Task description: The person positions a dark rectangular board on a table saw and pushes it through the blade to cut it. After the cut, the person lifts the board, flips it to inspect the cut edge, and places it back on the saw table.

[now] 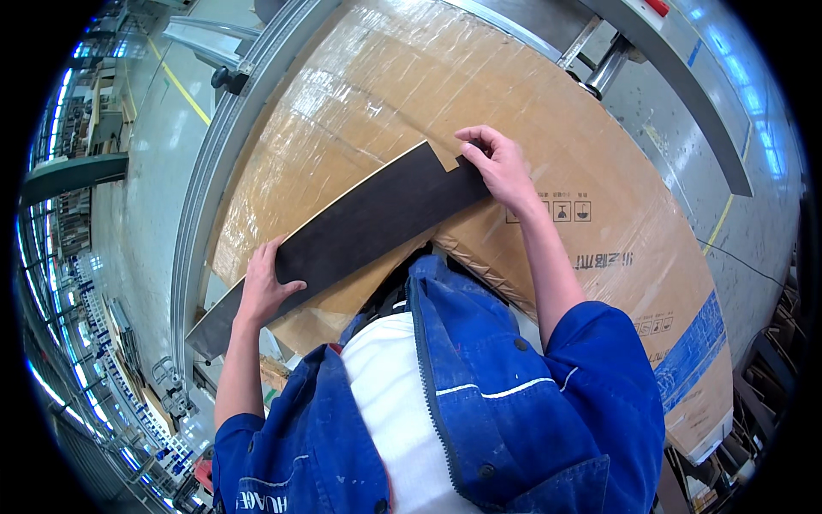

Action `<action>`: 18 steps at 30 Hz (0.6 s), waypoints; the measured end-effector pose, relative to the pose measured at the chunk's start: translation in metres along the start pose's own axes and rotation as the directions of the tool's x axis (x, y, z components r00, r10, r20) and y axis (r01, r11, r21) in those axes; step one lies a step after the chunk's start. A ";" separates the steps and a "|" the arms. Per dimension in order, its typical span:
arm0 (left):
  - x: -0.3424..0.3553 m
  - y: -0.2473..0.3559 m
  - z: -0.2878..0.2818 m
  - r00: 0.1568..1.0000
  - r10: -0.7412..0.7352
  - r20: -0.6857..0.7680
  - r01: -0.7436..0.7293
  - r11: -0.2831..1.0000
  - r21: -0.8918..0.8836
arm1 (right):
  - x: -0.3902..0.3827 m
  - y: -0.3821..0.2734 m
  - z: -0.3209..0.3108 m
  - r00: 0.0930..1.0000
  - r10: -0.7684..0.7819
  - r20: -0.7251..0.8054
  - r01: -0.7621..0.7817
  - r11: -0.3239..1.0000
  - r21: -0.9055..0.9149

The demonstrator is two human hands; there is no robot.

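Note:
A long dark board [364, 223] with a pale edge lies slantwise before me, over a cardboard-covered surface [377, 103] wrapped partly in clear film. Its right end has a square notch cut into the far edge. My left hand [265, 284] grips the board near its left part, thumb on the dark face and fingers over the far edge. At the notched end, my right hand [499, 164] pinches the narrow tongue beside the notch between thumb and fingers. The board's left tip reaches past my left wrist toward the metal rail.
A curved-looking metal rail [201, 188] with a black knob [229, 80] runs along the left. A grey metal beam [693, 103] spans the upper right. Blue tape [692, 355] marks the cardboard's right corner. Dark panels [775, 351] stand at the far right.

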State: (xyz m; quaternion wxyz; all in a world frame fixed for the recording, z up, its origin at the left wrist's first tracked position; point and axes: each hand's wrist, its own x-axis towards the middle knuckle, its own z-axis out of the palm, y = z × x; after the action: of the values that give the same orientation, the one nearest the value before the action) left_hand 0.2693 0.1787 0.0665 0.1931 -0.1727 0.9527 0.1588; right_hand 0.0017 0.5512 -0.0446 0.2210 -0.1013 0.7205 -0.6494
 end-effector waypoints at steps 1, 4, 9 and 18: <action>0.000 0.001 0.001 1.000 -0.001 -0.001 0.001 1.000 -0.003 | 0.001 0.001 0.000 1.000 0.009 0.002 -0.009 1.000 -0.005; 0.000 0.001 0.001 1.000 0.002 -0.009 -0.002 1.000 -0.003 | 0.007 0.009 -0.005 0.999 0.042 0.013 -0.042 0.999 -0.008; -0.003 0.002 0.000 1.000 0.004 -0.015 -0.004 1.000 -0.011 | 0.015 0.010 -0.012 0.986 0.151 0.076 -0.157 0.984 0.087; -0.002 0.003 0.001 1.000 0.018 -0.021 -0.018 1.000 0.006 | 0.020 -0.003 -0.017 0.965 0.261 0.041 -0.262 0.964 0.043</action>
State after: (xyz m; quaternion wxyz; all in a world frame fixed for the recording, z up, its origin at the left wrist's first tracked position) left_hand 0.2705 0.1827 0.0674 0.1819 -0.1652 0.9567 0.1560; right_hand -0.0238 0.5572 -0.0443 0.3195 -0.0112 0.7078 -0.6299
